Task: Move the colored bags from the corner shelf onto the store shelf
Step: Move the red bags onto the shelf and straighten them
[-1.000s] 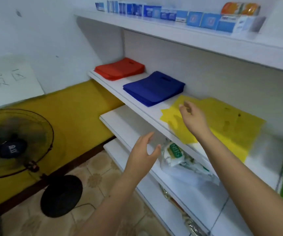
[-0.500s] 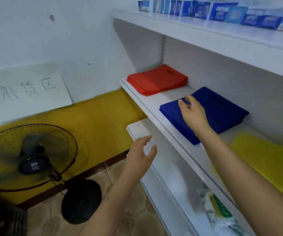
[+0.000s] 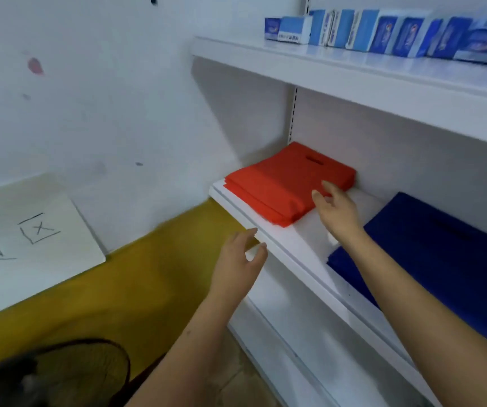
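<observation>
Reaching toward the red bag stack [image 3: 287, 183], the right hand [image 3: 337, 211] lies at its 4 o'clock corner with the fingers spread and straight; whether the fingertips touch the fabric or only hover cannot be told. The left hand [image 3: 238, 267] hangs before the shelf edge [image 3: 268, 239], at 7 o'clock from the stack, fingers loosely apart and holding nothing. The stack rests flat at the left end of the middle shelf, and the blue bag stack [image 3: 442, 257] lies at 4 o'clock from it, apart. The step in hand seems to be the pick-up or squaring of the red stack. The next move probably calls for both hands under the floppy pile. The blue stack is cut by the right border, the boxes [image 3: 383, 32] above are blurred, and the fan [image 3: 51, 374] at 7 o'clock is half out of view.
</observation>
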The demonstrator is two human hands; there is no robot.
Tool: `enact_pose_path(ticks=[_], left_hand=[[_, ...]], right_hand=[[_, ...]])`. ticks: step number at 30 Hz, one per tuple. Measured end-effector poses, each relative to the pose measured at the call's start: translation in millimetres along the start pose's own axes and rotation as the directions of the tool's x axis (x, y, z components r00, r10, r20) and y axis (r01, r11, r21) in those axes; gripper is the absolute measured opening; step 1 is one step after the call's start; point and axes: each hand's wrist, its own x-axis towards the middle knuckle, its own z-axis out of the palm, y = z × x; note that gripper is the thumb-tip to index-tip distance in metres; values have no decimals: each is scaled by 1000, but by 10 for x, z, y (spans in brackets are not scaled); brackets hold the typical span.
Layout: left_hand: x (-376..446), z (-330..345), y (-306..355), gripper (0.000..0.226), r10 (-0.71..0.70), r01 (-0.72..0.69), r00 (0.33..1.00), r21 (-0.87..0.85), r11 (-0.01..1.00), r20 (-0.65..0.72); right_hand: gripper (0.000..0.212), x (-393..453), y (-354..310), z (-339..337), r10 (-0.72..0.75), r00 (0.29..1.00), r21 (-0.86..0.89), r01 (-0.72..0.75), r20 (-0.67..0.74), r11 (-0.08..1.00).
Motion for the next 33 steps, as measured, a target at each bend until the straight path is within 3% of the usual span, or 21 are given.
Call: enact_pose_path(ticks=[6,9,13,17,20,27,33], left_hand=[[990,-125,-215,47,60,-59,998,60,996,-13],[1428,-92,-327,49,111,-109,994,123,986,-9],[2017,25,-464,64,126,-115,992,260,959,-26],[2450,159,-651,84,79,-92,996,383,919,50],[2568,265,-839,87,53,-101,992,454,885,117],[2595,337,-962,78,65,-104,992,441,892,104],[2510,366,-845,55,118,-156,987,465,871,109]], right_hand=[[57,600,87,204,96,995,-99,-99,-39,990],[62,945,197,286,68,995,-206,-82,-72,975],[84,1393,515,344,54,996,-578,-88,-75,811],[98,1494,790,433,216,976,-671,-182,-33,719],[94,1473,897,527,264,962,-631,-247,-68,736],[73,1472,864,595,201,970,-670,-238,-134,703],[51,1412,769,656,124,972,-717,-230,-197,658]])
